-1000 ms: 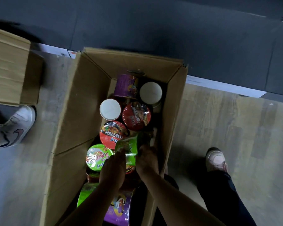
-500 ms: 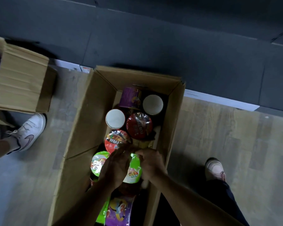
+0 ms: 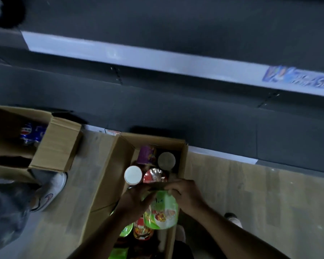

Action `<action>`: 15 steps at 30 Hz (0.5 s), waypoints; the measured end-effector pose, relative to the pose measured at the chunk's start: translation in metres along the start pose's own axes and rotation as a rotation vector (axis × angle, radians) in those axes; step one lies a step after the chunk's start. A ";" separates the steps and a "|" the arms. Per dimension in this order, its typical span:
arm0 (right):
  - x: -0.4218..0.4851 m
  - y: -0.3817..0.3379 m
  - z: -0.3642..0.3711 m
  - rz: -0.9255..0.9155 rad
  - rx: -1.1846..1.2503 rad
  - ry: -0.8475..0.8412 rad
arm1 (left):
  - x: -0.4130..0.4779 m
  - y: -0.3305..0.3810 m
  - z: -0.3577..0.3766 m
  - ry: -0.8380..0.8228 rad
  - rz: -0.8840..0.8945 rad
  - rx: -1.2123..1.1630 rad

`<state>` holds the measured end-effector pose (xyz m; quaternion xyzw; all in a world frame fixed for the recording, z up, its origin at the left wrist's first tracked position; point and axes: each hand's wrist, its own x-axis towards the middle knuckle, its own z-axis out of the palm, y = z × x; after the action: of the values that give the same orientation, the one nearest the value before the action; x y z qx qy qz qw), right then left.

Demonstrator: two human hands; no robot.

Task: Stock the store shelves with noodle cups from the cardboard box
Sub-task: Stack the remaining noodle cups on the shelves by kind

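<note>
An open cardboard box (image 3: 105,176) stands on the wooden floor, filled with several noodle cups. Both hands hold one green noodle cup (image 3: 162,212) above the box. My left hand (image 3: 135,200) grips its left side and my right hand (image 3: 185,195) grips its top right. Under the cup lie a red cup (image 3: 154,175), a purple cup (image 3: 147,155), two white-bottomed cups (image 3: 133,175) and another red cup (image 3: 141,229). Dark store shelves (image 3: 176,113) run behind the box, with a white price rail (image 3: 138,57) above.
A second open cardboard box (image 3: 54,144) with blue cans stands at the left. Another person's white shoe (image 3: 51,191) and dark trouser leg are beside it. My own shoe (image 3: 232,219) shows at the lower right on the wooden floor.
Both hands have lifted the green cup higher out of the box. The view has tilted up, bringing the shelf rail into sight.
</note>
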<state>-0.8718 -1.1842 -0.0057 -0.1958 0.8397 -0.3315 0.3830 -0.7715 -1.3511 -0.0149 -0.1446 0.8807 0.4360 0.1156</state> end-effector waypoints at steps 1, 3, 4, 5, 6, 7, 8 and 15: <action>-0.007 -0.005 -0.012 -0.005 -0.001 0.011 | 0.001 0.011 -0.006 -0.028 -0.002 -0.005; -0.020 -0.015 -0.037 -0.012 -0.015 0.017 | 0.004 0.037 -0.018 -0.056 -0.012 -0.012; -0.026 -0.019 -0.049 -0.009 -0.017 0.023 | 0.005 0.051 -0.025 -0.060 -0.015 -0.021; -0.032 -0.023 -0.061 0.000 -0.007 0.030 | 0.007 0.064 -0.033 -0.066 -0.019 -0.038; -0.038 -0.027 -0.074 0.002 0.002 0.043 | 0.011 0.077 -0.040 -0.070 -0.023 -0.060; -0.043 -0.032 -0.087 0.002 0.010 0.061 | 0.015 0.088 -0.046 -0.083 -0.039 -0.077; -0.049 -0.037 -0.101 0.002 0.016 0.085 | 0.019 0.100 -0.053 -0.101 -0.052 -0.079; -0.104 -0.075 -0.201 -0.045 0.051 0.242 | 0.037 0.203 -0.086 -0.144 0.013 -0.081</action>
<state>-0.9565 -1.0947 0.1986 -0.1633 0.8664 -0.3827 0.2760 -0.8845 -1.3080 0.1729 -0.1115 0.8526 0.4814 0.1697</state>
